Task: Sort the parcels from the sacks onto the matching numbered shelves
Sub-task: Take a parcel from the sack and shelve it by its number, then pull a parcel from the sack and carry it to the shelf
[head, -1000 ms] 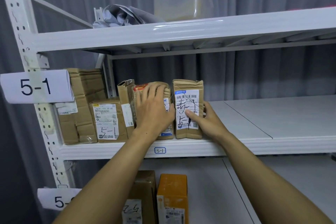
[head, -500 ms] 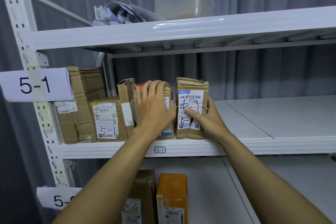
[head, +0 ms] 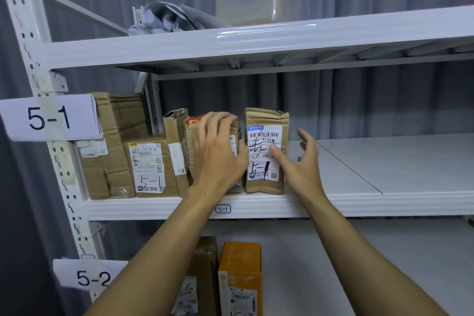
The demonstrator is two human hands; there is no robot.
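The marked parcel (head: 265, 151) stands upright at the front edge of the 5-1 shelf (head: 333, 204), last in its row. The right hand (head: 300, 161) is beside it, fingers spread, gripping nothing. The left hand (head: 218, 154) rests open on the next parcel (head: 191, 149)

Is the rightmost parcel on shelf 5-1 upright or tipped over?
Upright. The parcel stands on its short end on the shelf, its label facing out.

Shelf 5-1 (head: 400, 161): parcels (head: 148, 164) block its left end; open room runs rightward from the rightmost parcel (head: 265, 156), beneath the upper shelf (head: 256, 42).
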